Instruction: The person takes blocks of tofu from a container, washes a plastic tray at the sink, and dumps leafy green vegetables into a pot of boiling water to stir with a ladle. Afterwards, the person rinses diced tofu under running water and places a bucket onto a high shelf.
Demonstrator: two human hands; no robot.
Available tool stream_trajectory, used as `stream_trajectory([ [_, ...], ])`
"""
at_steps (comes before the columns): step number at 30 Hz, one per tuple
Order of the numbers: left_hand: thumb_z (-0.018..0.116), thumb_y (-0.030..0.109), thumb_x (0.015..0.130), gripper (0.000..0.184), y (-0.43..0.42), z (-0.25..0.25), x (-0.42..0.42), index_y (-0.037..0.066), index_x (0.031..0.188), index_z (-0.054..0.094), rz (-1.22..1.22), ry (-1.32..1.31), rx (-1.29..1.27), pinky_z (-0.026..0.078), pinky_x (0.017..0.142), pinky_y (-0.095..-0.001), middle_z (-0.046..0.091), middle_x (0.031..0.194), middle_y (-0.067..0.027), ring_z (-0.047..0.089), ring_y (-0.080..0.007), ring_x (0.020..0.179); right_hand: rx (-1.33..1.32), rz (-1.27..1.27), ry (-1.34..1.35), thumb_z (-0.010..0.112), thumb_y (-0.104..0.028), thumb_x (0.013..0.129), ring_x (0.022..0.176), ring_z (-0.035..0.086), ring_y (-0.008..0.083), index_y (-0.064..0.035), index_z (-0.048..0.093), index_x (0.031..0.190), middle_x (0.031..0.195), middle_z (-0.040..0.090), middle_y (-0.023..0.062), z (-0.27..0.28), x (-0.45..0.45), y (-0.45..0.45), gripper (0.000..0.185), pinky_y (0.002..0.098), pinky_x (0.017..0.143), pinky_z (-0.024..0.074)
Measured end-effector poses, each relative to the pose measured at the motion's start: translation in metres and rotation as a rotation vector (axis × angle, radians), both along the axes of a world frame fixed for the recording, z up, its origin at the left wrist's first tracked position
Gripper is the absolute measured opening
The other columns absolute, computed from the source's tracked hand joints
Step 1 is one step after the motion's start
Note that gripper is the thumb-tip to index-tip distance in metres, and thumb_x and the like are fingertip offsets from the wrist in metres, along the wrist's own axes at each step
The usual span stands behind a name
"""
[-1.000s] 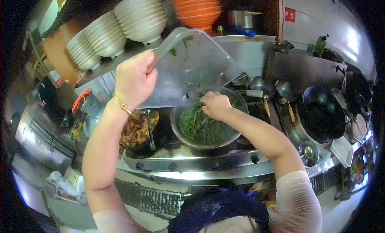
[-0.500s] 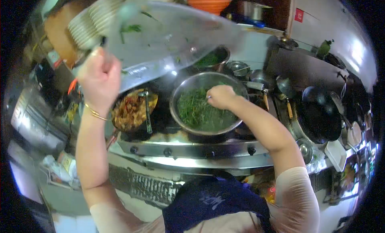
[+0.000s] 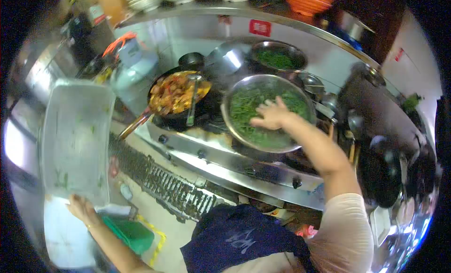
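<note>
My right hand (image 3: pixel 271 115) is spread with fingers apart over a large steel bowl (image 3: pixel 229 127) of chopped green leaves (image 3: pixel 246 101) on the stove; whether it touches the leaves I cannot tell. Down at the left, my left hand (image 3: pixel 82 211) is closed at the near rim of a translucent plastic tub (image 3: pixel 77 137). A few bits of green cling inside the tub. Left of the bowl stands a wok (image 3: pixel 152 111) of cooked food (image 3: pixel 176 97), with a ladle (image 3: pixel 192 106) lying across it.
A smaller steel bowl (image 3: pixel 300 61) with greens stands behind. Ladles and a dark wok (image 3: pixel 380 172) are on the right. A gas cylinder (image 3: pixel 136 78) stands at the left, a floor grate (image 3: pixel 174 188) and green bin (image 3: pixel 129 233) below. Stacked bowls (image 3: pixel 141 0) line the shelf.
The tub has moved from above the stove, where it was tilted, down to the lower left with my left hand. My right hand has opened from a closed grip over the leaves.
</note>
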State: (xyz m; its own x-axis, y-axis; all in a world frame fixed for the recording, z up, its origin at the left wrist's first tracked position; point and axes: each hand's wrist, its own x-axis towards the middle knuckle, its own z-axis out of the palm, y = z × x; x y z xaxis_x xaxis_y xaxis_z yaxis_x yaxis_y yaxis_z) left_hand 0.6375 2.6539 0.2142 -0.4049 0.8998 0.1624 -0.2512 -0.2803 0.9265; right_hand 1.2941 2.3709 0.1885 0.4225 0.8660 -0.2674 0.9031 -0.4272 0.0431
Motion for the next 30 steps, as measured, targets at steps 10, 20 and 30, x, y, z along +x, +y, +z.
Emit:
stream_trajectory([
  [10, 0.057, 0.007, 0.073, 0.016, -0.202, -0.155, -0.258, -0.004, 0.084, 0.060, 0.831, -0.343, -0.199, 0.045, 0.058, -0.0341, 0.055, 0.080, -0.0081, 0.050, -0.0182, 0.069, -0.015, -0.159, 0.366, 0.048, -0.037, 0.091, 0.122, 0.047, 0.0338, 0.0055, 0.047, 0.128, 0.131, 0.048, 0.0251, 0.016, 0.029, -0.026, 0.057, 0.0348, 0.103, 0.0329],
  [20, 0.059, 0.003, 0.071, 0.032, -0.106, -0.327, -0.411, -0.011, 0.099, 0.054, 1.251, -0.537, -0.537, 0.050, 0.067, -0.0426, 0.058, 0.101, -0.0161, 0.059, -0.0250, 0.081, 0.219, -0.154, -0.641, 0.065, -0.028, 0.080, 0.102, 0.055, 0.0387, -0.0031, 0.052, 0.124, 0.115, 0.057, 0.0220, 0.013, 0.153, -0.056, 0.052, 0.0434, 0.088, 0.0424],
  [30, 0.063, 0.012, 0.075, 0.021, -0.005, -0.442, -0.479, 0.003, 0.093, 0.059, 0.834, -0.560, -0.588, 0.052, 0.061, -0.0398, 0.059, 0.087, -0.0130, 0.059, -0.0235, 0.076, 0.518, -0.433, -0.219, 0.060, -0.016, 0.083, 0.114, 0.052, 0.0308, -0.0001, 0.047, 0.130, 0.123, 0.055, 0.0194, 0.093, -0.151, 0.029, 0.051, 0.0375, 0.098, 0.0381],
])
